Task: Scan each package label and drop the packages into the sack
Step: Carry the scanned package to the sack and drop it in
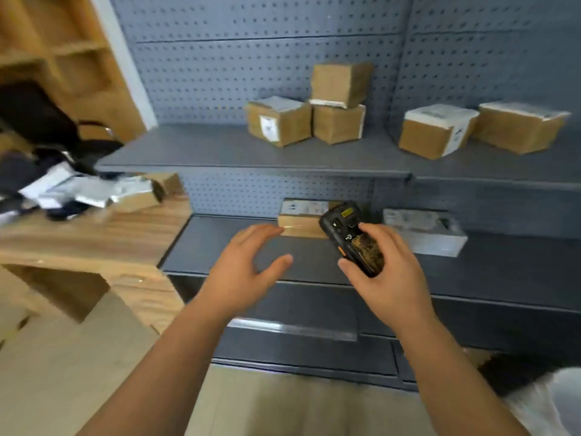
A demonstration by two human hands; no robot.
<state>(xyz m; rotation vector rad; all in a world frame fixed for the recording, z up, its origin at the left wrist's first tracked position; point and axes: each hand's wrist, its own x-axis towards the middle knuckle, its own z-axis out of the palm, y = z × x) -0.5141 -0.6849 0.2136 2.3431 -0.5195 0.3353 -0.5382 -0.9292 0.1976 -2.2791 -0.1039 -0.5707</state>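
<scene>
Scanner (352, 239) sits in the right hand (388, 272), black, tilted with its head toward the back of the lower shelf (220, 247); the fingers curl round its right side and the thumb lies along its lower left edge. Its head overlaps a brown box (300, 220) with a white label on top, which stands at the back of that shelf against the pegboard. The left hand (245, 265) hovers over the shelf with fingers spread and slightly bent, holding nothing; its fingertips (270, 229) are just beside the box's left end, and whether they touch it is hard to tell through the blur. A grey parcel (424, 231) lies to the right of the scanner on the same shelf, apart from both hands.

On the upper shelf (204, 152) stand five brown boxes: three in a cluster (314, 118) near the middle, one stacked on another, and a pair (481, 127) toward the right end. A wooden desk (94, 234) abuts the shelving on the left, with a blurred heap of packages (103, 191) near its back edge. A white sack (553, 401) shows at the bottom right corner, on the floor.
</scene>
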